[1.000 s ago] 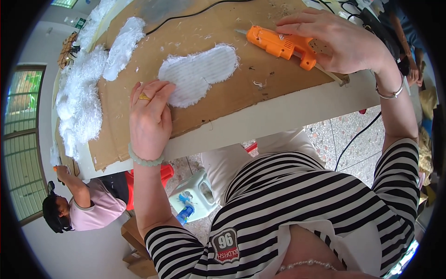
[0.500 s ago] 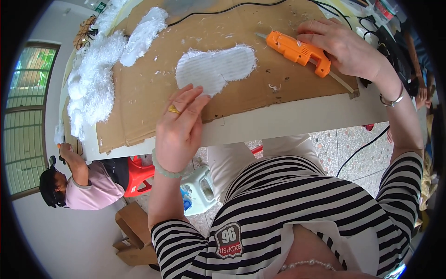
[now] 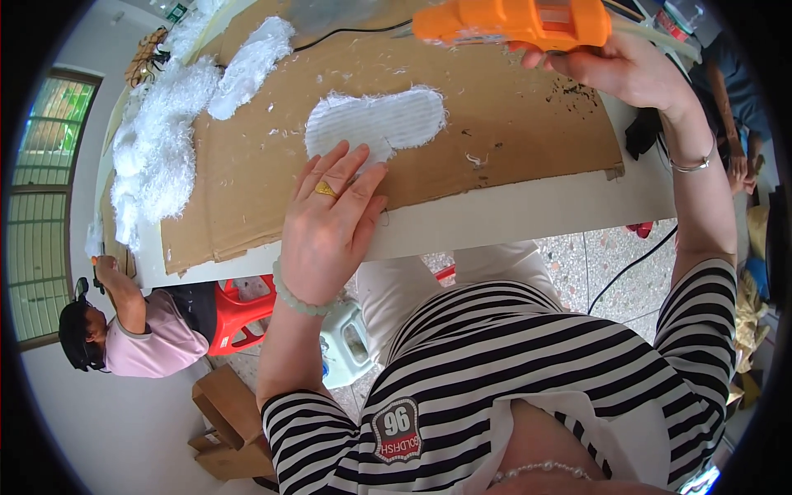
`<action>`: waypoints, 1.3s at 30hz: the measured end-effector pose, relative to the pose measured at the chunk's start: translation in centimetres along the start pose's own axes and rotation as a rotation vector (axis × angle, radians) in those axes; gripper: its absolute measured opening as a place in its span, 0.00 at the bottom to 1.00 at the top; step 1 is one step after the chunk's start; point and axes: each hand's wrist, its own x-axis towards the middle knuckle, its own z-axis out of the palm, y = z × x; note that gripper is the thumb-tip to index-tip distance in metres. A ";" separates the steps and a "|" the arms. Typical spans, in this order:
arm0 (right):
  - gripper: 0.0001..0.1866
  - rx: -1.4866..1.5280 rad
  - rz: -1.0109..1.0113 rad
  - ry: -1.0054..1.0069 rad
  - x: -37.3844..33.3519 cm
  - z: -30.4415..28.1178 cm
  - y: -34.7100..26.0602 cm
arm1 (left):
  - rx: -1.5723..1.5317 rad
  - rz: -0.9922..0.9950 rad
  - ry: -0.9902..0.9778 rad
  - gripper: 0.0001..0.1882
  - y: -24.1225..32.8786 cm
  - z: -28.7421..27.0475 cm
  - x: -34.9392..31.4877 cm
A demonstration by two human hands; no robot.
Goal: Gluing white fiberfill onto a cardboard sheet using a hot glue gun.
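In my right hand is an orange hot glue gun, raised above the table with its nozzle toward the left and a pale glue stick out of its back. My left hand lies with fingers stretched out over the near edge of a white sole-shaped fabric piece. That piece has a frayed, fuzzy rim and lies flat on brown cardboard. Part of its near edge is hidden under my fingers.
White fluffy fabric is heaped at the left, with another sole-shaped piece beside it. A black cord crosses the cardboard's far side. One person sits on a red stool at left; another person's arms show at far right.
My right hand has picked the glue gun up off the cardboard and brought it up and to the left. My left hand has shifted slightly right, its fingers more spread.
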 end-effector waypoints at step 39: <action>0.19 -0.265 -0.030 -0.064 8.1 7.5 -1.9 | 0.011 -0.063 -0.028 0.19 -0.7 0.4 -0.6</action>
